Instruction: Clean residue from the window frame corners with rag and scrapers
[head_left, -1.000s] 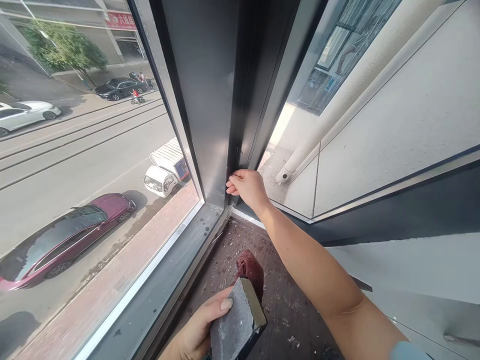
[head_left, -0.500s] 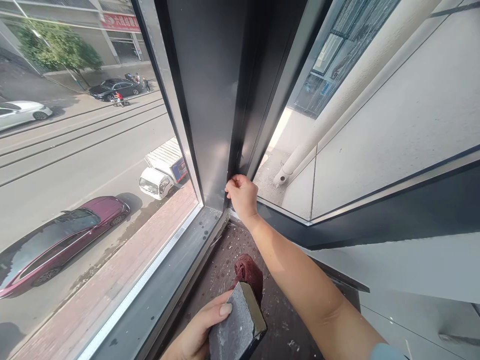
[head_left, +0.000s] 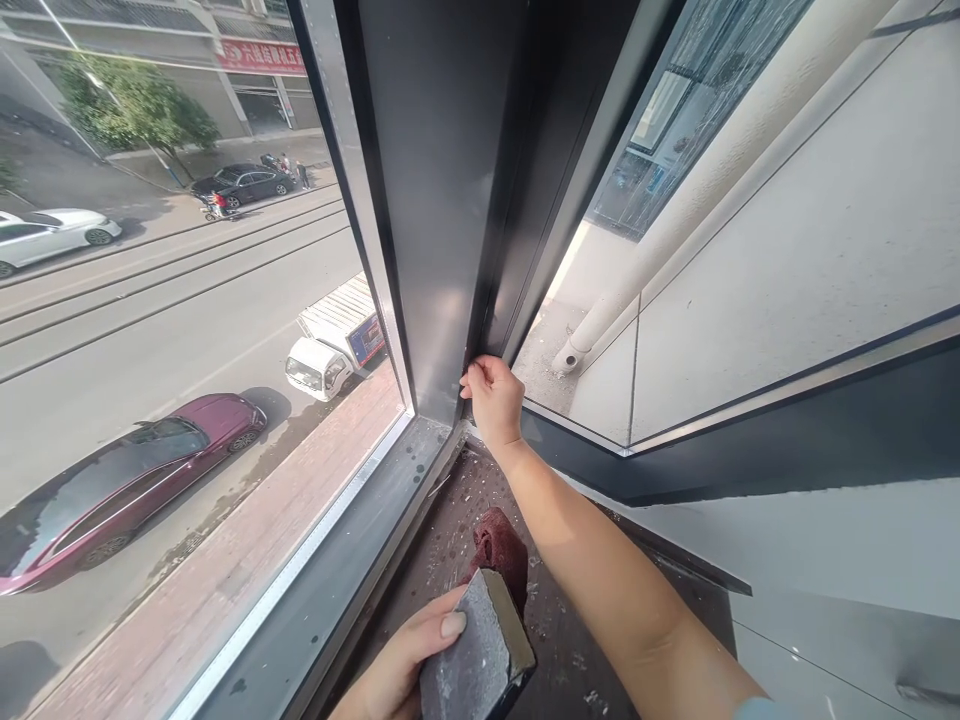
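At the bottom middle, my left hand grips a grey block with a rough, pale-speckled face and a tan edge, thumb on top. A crumpled dark red cloth shows just beyond the block; I cannot tell whether it lies on the sill or is held with the block. My right arm stretches forward, and my right hand is closed in a pinch at the foot of the dark corner post, between the two window panes. Whatever its fingertips hold, if anything, is too small to make out.
The brown sill is spotted with white specks and wet marks. A grey window frame runs along the left, a dark frame along the right. Past the glass are a street with a purple car and a white truck.
The view has shifted slightly, so the scene sits a little further right. My right hand stays pinched in the corner, its fingers slightly changed. My left hand still holds the block.
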